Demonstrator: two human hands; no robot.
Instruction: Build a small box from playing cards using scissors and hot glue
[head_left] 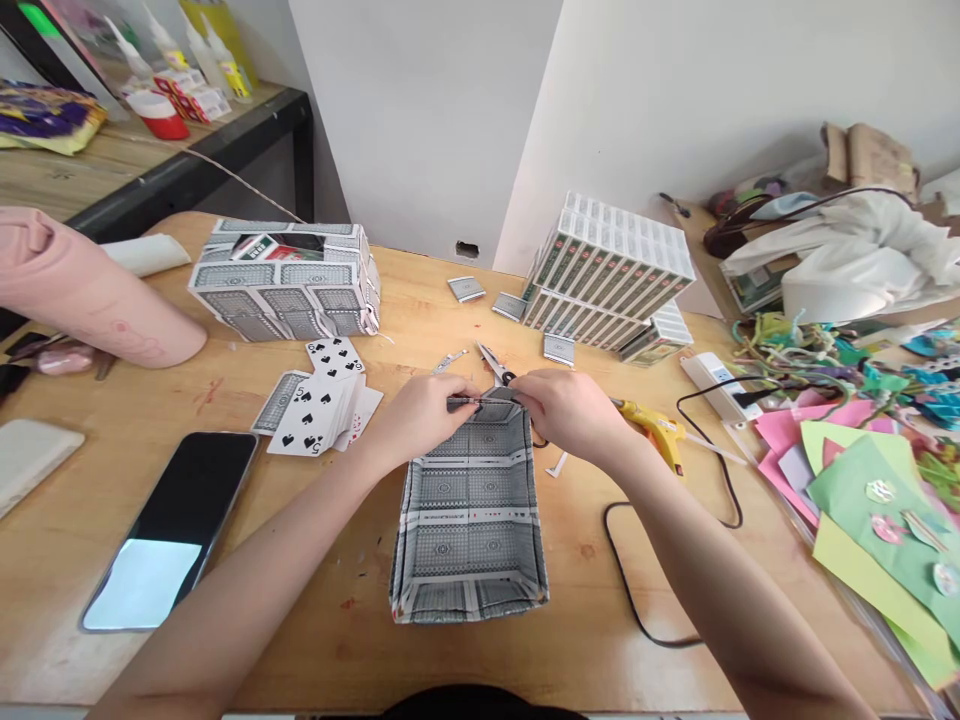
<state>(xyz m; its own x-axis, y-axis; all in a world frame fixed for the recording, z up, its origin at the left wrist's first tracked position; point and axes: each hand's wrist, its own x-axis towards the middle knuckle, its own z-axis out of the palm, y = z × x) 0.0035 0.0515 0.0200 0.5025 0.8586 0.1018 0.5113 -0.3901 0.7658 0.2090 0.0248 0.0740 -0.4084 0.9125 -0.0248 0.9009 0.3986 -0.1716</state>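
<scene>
An open box built from folded playing cards stands on the table in front of me, its patterned card backs lining the inside. At its far end my left hand is closed, thumb and fingers pinching the rim near the left corner. My right hand pinches the same rim at the right corner. Whether a separate card is between the fingers, I cannot tell. Just beyond the hands lie scissors, blades pointing away. Loose playing cards are piled to the left of the box.
A yellow glue gun lies right, its black cord looping nearby. A phone rests left. Behind stand a finished-looking card box and stacked card packs. A power strip and coloured paper are right.
</scene>
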